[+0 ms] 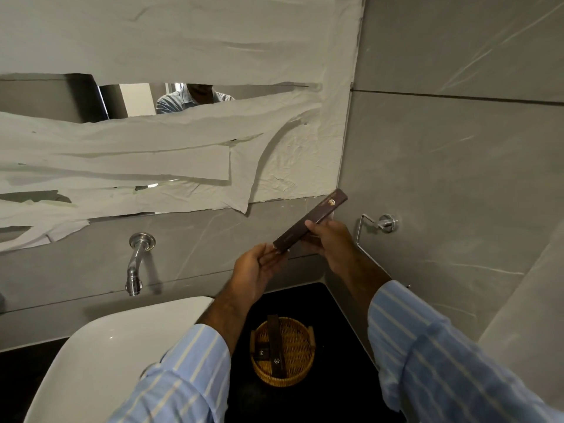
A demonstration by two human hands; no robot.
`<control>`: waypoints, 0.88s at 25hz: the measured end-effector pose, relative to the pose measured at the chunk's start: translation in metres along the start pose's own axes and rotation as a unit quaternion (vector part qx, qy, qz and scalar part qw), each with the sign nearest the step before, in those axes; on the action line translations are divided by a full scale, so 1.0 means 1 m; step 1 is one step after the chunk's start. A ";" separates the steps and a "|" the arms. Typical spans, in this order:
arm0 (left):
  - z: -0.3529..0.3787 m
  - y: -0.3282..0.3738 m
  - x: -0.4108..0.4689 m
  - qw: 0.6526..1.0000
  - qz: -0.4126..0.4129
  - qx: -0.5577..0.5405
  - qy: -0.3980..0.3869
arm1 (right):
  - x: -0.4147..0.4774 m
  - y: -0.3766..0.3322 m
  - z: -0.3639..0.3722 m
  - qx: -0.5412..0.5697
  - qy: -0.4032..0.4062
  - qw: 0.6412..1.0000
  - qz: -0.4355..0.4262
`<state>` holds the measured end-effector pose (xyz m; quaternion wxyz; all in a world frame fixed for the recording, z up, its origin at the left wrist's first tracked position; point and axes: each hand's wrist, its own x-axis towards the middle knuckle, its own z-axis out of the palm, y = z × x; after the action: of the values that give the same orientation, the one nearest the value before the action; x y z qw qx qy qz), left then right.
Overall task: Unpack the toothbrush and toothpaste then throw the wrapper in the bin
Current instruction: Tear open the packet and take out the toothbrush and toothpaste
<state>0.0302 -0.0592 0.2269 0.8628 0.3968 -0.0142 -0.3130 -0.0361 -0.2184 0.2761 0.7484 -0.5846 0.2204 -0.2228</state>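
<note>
Hands holding a long brown box above a dark counter

The right hand is gripping its middle; the left hand is pinching its lower end.

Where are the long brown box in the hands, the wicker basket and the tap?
long brown box (pixel 311 221), head view, middle of its dark top face.
wicker basket (pixel 302 358), head view, woven wall on its right side.
tap (pixel 134 264), head view, middle of the curved chrome spout.
</note>
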 end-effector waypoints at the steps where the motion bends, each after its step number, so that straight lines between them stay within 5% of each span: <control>1: 0.003 -0.003 0.000 1.000 -0.002 -0.014 0.001 | 0.002 -0.005 0.002 -0.043 0.006 0.999 -0.018; 7: 0.005 -0.024 0.000 0.999 0.035 0.002 -0.026 | 0.010 -0.014 0.000 -0.108 0.009 0.993 -0.046; 15: -0.003 -0.033 -0.004 0.973 0.098 0.202 -0.046 | 0.009 -0.002 -0.015 -0.053 0.054 0.997 -0.011; 17: 0.002 -0.031 -0.008 0.937 0.138 0.319 -0.034 | 0.008 0.002 -0.017 -0.060 0.069 0.996 -0.011; 22: 0.012 -0.021 -0.012 0.765 0.242 0.596 -0.027 | 0.005 0.004 -0.018 -0.065 0.052 0.996 0.019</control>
<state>0.0062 -0.0709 0.2238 0.4988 0.8061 -0.3168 -0.0326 -0.0424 -0.2349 0.2676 0.7005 -0.6152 0.2839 -0.2241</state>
